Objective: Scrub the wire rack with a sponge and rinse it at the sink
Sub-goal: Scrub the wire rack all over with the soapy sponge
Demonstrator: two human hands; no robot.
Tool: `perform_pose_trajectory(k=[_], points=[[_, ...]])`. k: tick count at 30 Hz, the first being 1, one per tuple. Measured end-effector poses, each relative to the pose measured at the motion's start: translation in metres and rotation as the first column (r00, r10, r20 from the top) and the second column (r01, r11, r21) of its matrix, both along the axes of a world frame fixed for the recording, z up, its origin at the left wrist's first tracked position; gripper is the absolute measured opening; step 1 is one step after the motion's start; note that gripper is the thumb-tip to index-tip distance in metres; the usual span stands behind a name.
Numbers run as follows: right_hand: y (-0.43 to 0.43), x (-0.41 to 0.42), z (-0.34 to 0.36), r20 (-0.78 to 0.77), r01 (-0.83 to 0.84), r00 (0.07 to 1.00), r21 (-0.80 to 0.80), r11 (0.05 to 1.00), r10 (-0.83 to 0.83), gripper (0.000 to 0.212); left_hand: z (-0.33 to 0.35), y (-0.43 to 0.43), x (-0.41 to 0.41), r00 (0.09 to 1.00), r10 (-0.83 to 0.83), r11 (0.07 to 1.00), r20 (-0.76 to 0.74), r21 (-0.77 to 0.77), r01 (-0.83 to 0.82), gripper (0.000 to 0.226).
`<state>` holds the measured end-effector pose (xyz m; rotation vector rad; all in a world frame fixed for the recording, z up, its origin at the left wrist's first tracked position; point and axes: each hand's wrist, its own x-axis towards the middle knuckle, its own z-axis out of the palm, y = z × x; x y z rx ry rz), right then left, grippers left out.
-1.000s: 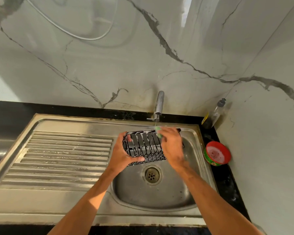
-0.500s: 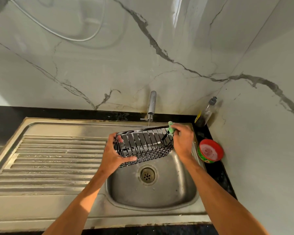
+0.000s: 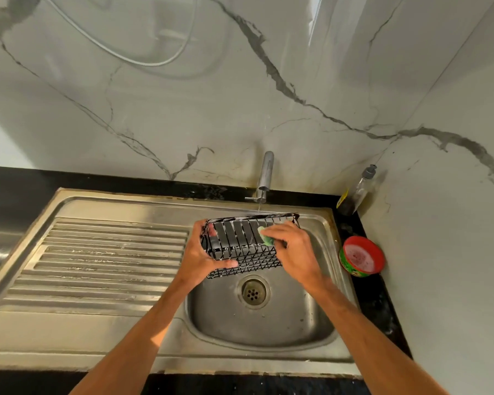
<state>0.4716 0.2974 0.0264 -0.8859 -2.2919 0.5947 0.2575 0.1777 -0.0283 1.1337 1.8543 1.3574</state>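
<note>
Left hand (image 3: pixel 200 258) gripped rack (image 3: pixel 240 246) at left end | right hand (image 3: pixel 294 252) pinched sponge (image 3: pixel 266 237) | rack looked light, stiff, soapy — I'd hold the frame, not thin wires.

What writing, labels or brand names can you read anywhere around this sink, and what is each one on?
No text can be read here.
Clear pump bottle: yellow label, print too small and blurred to read.
Red-rimmed round tub: green printed wrap on its side, blurred, unreadable.
Tap, sink, wire rack and green sponge: no markings visible.
</note>
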Motion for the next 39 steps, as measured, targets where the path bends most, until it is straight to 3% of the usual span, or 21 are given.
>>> perform_pose_trajectory(k=[3, 10, 15, 20, 24, 28, 31, 33, 36, 39], points=[[0.012, -0.020, 0.006, -0.109, 0.148, 0.982, -0.089, 0.985, -0.157, 0.040, 0.001, 0.000, 0.002, 1.000, -0.005, 1.000, -0.013, 0.000, 0.005, 0.110], [-0.034, -0.027, -0.002, 0.012, -0.102, 0.995, 0.090, 0.991, 0.101, 0.035, 0.010, 0.008, 0.010, 0.999, -0.033, 0.999, -0.015, 0.033, 0.034, 0.109], [-0.023, -0.049, 0.002, -0.010, 0.040, 0.999, 0.057, 0.998, -0.040, 0.036, 0.011, 0.012, 0.010, 0.999, -0.041, 0.999, -0.021, 0.004, 0.041, 0.108], [-0.043, -0.028, -0.001, 0.067, -0.166, 0.985, 0.108, 0.980, 0.160, 0.037, 0.014, 0.017, 0.007, 0.999, -0.040, 0.999, 0.014, 0.015, 0.040, 0.101], [-0.023, -0.051, 0.007, 0.043, -0.024, 0.999, 0.116, 0.993, 0.019, 0.039, 0.011, 0.021, 0.010, 0.998, -0.062, 0.998, 0.030, -0.001, 0.062, 0.104], [-0.043, -0.048, -0.001, 0.134, -0.180, 0.979, 0.195, 0.964, 0.155, 0.041, 0.007, 0.022, 0.012, 0.996, -0.067, 0.998, 0.052, -0.001, 0.068, 0.091], [-0.042, -0.018, -0.008, 0.175, -0.292, 0.952, 0.282, 0.914, 0.250, 0.043, 0.006, 0.018, 0.012, 0.997, -0.052, 0.999, 0.064, 0.005, 0.052, 0.098], [-0.025, -0.012, -0.005, 0.136, -0.180, 0.980, 0.318, 0.931, 0.143, 0.038, 0.004, 0.016, 0.013, 0.997, -0.058, 0.998, 0.060, -0.003, 0.058, 0.105], [-0.007, -0.010, -0.002, 0.069, 0.098, 0.991, 0.195, 0.976, -0.114, 0.041, 0.007, 0.014, 0.011, 0.996, -0.051, 0.999, 0.076, -0.013, 0.052, 0.108], [-0.020, 0.002, -0.012, 0.109, -0.024, 0.994, 0.218, 0.976, 0.000, 0.042, 0.009, 0.009, 0.003, 0.995, -0.058, 0.998, 0.081, 0.010, 0.058, 0.117]])
